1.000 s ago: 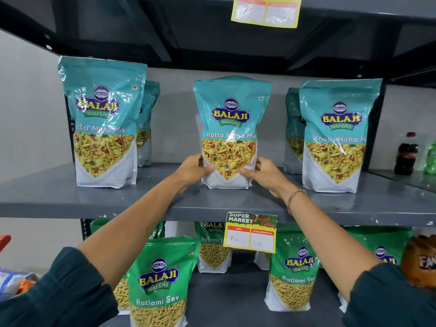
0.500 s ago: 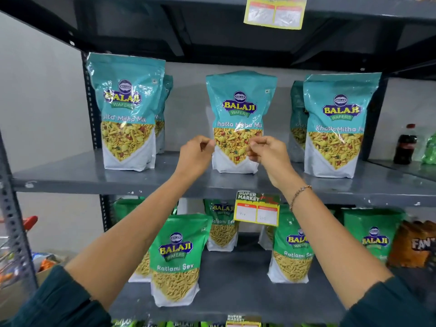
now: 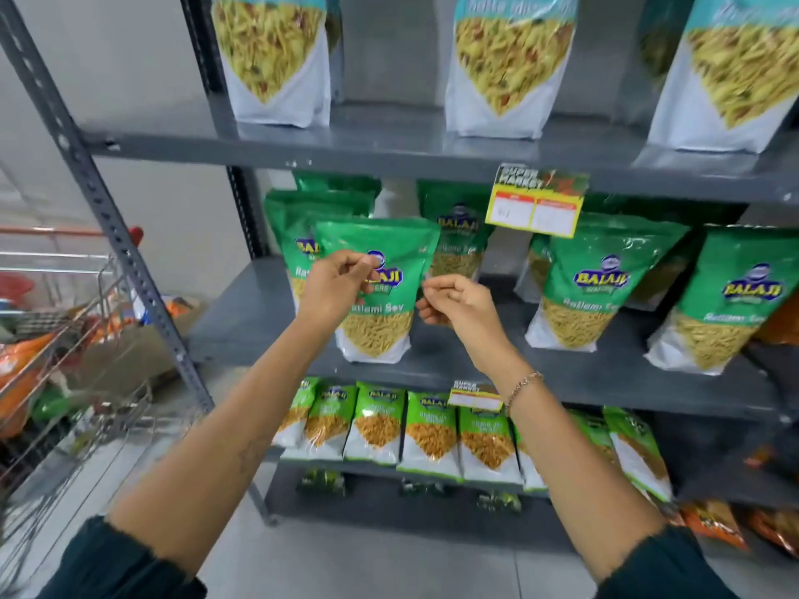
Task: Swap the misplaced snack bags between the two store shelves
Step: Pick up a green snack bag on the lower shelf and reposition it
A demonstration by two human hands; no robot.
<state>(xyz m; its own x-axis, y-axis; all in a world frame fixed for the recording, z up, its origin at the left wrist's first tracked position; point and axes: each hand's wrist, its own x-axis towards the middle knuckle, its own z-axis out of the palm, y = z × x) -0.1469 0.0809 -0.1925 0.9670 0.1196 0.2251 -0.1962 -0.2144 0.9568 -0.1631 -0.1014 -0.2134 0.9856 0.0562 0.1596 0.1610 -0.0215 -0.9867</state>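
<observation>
A green Ratlami Sev bag (image 3: 380,328) stands upright at the front left of the middle shelf (image 3: 475,369). My left hand (image 3: 339,285) hovers in front of its logo with the fingers curled together. My right hand (image 3: 456,304) is just off the bag's right edge, fingers also curled. Neither hand visibly grips anything. On the upper shelf (image 3: 389,151) stand three teal Khatta Mitha Mix bags: left (image 3: 276,62), middle (image 3: 510,71) and right (image 3: 735,84). More green bags (image 3: 579,304) fill the middle shelf to the right.
A yellow price tag (image 3: 536,207) hangs from the upper shelf's edge. Several small green snack packs (image 3: 432,434) line the shelf below. The rack's perforated grey upright (image 3: 99,201) slants down the left side, with a wire shopping cart (image 3: 65,339) holding goods beside it.
Both hands left the middle teal bag on the upper shelf and dropped to the front green bag one shelf lower. The view tilted downward.
</observation>
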